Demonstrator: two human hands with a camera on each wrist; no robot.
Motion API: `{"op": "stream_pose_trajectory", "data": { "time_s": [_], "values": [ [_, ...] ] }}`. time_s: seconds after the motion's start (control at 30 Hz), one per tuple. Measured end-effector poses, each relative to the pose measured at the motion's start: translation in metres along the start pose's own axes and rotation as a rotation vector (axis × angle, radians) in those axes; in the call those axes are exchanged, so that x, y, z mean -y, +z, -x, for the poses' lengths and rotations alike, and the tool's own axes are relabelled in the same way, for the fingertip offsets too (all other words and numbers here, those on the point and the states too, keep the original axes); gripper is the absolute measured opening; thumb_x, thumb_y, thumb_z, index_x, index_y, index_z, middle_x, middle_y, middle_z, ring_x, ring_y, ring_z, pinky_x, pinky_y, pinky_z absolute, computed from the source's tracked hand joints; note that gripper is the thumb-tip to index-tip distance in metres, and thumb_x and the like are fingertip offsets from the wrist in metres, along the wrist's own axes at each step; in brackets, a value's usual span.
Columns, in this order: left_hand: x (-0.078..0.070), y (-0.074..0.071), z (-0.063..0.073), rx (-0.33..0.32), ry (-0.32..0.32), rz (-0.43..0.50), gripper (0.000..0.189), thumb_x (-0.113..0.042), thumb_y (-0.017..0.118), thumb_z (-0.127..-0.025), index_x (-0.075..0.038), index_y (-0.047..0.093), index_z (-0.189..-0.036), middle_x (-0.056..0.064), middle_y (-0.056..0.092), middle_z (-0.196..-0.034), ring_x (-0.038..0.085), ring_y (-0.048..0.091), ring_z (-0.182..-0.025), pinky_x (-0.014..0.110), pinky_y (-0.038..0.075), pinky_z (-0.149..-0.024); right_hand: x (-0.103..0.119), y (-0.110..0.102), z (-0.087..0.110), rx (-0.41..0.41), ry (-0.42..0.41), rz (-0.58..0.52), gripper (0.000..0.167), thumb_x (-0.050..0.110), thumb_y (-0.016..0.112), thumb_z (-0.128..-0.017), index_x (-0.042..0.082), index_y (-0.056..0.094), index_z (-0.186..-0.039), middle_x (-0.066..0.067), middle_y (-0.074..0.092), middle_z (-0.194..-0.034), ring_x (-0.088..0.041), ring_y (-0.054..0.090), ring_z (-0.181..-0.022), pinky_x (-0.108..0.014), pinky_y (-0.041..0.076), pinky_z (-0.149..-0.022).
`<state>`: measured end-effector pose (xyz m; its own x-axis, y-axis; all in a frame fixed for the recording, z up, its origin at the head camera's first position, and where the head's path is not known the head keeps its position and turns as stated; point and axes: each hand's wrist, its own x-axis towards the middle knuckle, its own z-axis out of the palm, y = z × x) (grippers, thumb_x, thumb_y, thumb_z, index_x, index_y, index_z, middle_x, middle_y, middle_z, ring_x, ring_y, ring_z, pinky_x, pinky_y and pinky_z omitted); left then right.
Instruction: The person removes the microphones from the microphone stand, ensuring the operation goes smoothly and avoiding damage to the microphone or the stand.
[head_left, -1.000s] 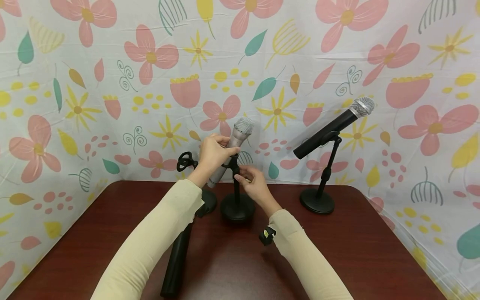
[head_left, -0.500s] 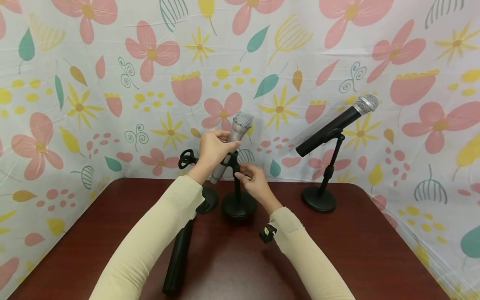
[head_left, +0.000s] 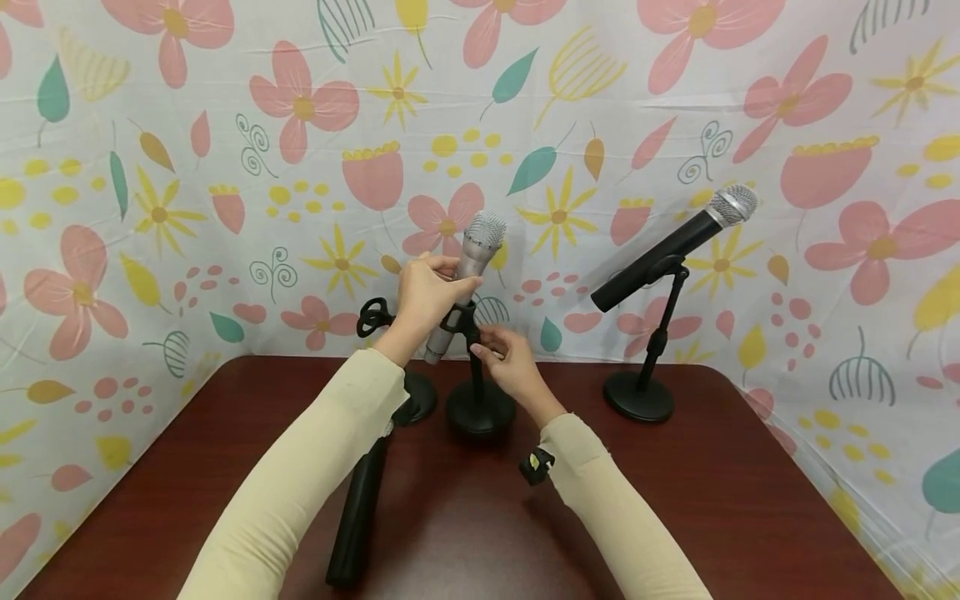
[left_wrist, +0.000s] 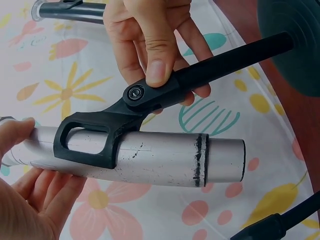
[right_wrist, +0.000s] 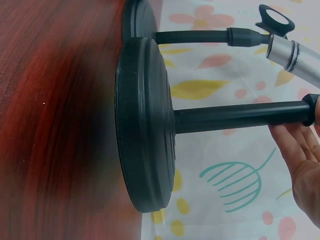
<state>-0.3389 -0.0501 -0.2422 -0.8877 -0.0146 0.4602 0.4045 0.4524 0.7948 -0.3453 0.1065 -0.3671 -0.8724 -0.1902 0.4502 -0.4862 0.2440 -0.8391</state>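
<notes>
The left forearm (head_left: 292,483) and the right forearm (head_left: 626,512) are stretched forward and angled toward each other, covered nearly to the wrists (head_left: 549,410) by cream sleeves (head_left: 371,387). The left hand (head_left: 427,293) is held higher, its thumb (left_wrist: 17,134) set opposite its curled fingers (left_wrist: 57,195) in a grip. The right hand (head_left: 512,362) is held lower and near it, its thumb (left_wrist: 157,72) and bent fingers closed in a pinch.

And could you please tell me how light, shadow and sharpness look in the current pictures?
Head view: pale sheen on the table, soft shadow beside the right sleeve; right wrist view: dark patch beside the nearer base; left wrist view: the scuffed silver mic looks sharp.
</notes>
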Motion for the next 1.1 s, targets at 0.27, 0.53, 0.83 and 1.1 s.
{"op": "stream_pose_trajectory", "data": {
  "time_s": [0.27,0.53,0.83,1.1],
  "values": [
    [0.003,-0.001,0.000,0.009,-0.014,0.012,0.041,-0.027,0.080,-0.079,-0.003,0.071,-0.112,0.010,0.065,-0.107,0.022,0.065,-0.094,0.036,0.054,-0.077,0.032,-0.001,0.015,0.019,0.030,0.026,0.038,0.002,0.059,-0.094,-0.012,0.053,-0.129,-0.027,0.058,-0.116,-0.039,0.056,-0.117,-0.045,0.049,-0.094],
    [-0.001,-0.005,-0.001,-0.016,0.014,0.039,0.040,-0.025,0.081,-0.079,-0.002,0.072,-0.110,0.011,0.064,-0.104,0.024,0.065,-0.092,0.036,0.054,-0.074,0.038,-0.003,0.015,0.006,0.027,0.007,0.038,0.003,0.060,-0.094,-0.010,0.053,-0.129,-0.028,0.057,-0.117,-0.038,0.056,-0.117,-0.046,0.049,-0.093],
    [0.001,-0.008,-0.003,-0.017,0.013,0.097,0.040,-0.024,0.080,-0.079,-0.001,0.071,-0.111,0.012,0.062,-0.102,0.024,0.063,-0.091,0.035,0.053,-0.076,0.039,-0.003,0.015,0.010,0.013,-0.017,0.038,0.001,0.059,-0.094,-0.011,0.052,-0.130,-0.029,0.056,-0.117,-0.040,0.056,-0.116,-0.045,0.051,-0.091],
    [0.002,-0.013,-0.003,-0.025,-0.024,0.184,0.046,-0.023,0.079,-0.081,0.000,0.066,-0.119,0.012,0.061,-0.106,0.025,0.062,-0.097,0.036,0.053,-0.080,0.040,-0.003,0.013,-0.013,0.005,-0.026,0.038,0.000,0.059,-0.094,-0.012,0.052,-0.130,-0.029,0.057,-0.117,-0.040,0.057,-0.114,-0.045,0.051,-0.090]
  ]
}}
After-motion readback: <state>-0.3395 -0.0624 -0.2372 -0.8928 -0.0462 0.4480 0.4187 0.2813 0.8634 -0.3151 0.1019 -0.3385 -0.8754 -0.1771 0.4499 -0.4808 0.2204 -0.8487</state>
